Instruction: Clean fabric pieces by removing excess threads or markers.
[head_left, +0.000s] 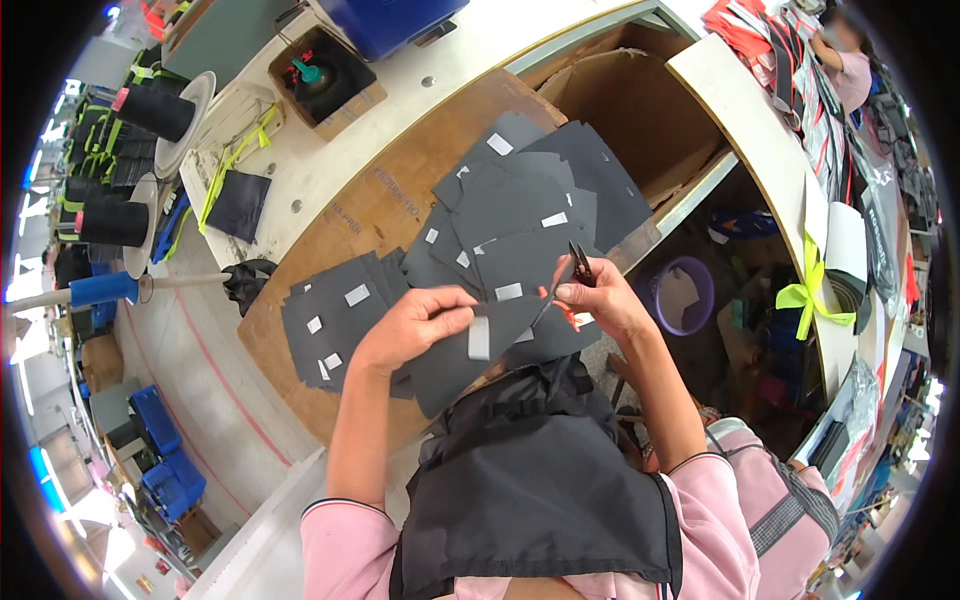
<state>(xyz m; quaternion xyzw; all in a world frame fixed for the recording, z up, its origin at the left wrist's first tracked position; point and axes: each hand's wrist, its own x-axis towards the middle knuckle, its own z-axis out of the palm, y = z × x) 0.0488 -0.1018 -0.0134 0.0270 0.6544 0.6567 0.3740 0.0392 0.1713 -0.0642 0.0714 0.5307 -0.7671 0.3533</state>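
Your left hand [415, 325] pinches the panel [450, 366] at its eleven-o'clock edge; right hand [605, 295] curls round snips [579, 262]; panel likely light, pliable; hold by edges.

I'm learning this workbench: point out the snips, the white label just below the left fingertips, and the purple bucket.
Snips [581, 266]: head view, on their dark upper part.
White label [479, 340]: head view, on its middle.
Purple bucket [708, 300]: head view, right side of its rim.
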